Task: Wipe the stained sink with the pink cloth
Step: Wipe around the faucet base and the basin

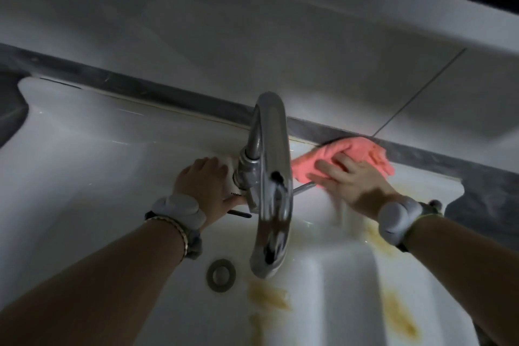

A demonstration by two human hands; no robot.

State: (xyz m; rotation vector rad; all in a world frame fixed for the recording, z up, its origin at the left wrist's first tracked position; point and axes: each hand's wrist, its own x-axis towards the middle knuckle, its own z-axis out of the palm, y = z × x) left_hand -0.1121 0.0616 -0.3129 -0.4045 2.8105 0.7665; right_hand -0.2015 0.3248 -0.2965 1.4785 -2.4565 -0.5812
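Note:
The white sink (pixel 106 166) fills the lower view, with brown-yellow stains (pixel 269 296) below the spout and more along its right side. My right hand (pixel 354 182) presses flat on the pink cloth (pixel 351 153) on the sink's back ledge, right of the tap. My left hand (pixel 205 185) rests on the ledge against the left side of the tap's base, fingers spread, holding nothing I can see.
A chrome tap (pixel 269 177) with a long spout stands between my hands and overhangs the basin. A round metal drain (pixel 221 275) sits below the spout. A dark stone strip (pixel 168 93) and grey wall tiles run behind the sink.

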